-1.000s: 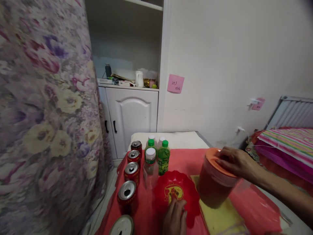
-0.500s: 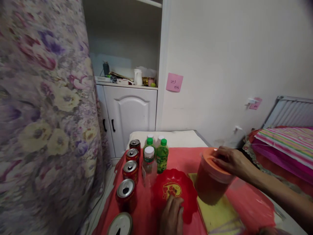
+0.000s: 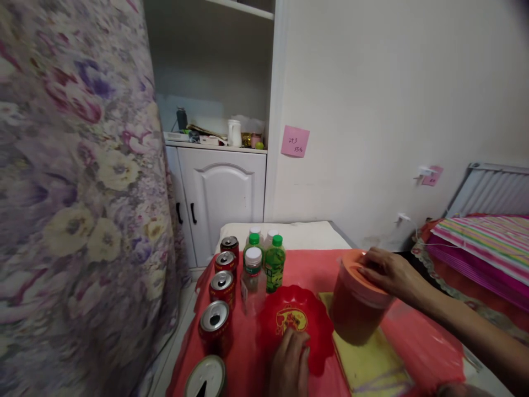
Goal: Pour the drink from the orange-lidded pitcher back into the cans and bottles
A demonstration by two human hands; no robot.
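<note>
A clear tub with an orange lid stands tilted on a yellow board at the table's right. My right hand lies over the lid, fingers curled on its rim. A red scalloped plate with a gold emblem sits in the middle of the red tablecloth. My left hand rests on the plate's near edge, fingers together and flat.
A row of red drink cans runs along the table's left edge, beside green-capped and white-capped bottles. A flowered curtain hangs at left. Behind stand a white cabinet and a bed at right.
The tub has shifted slightly left and down under my right hand. My left hand stays on the plate's edge. The view moved a little.
</note>
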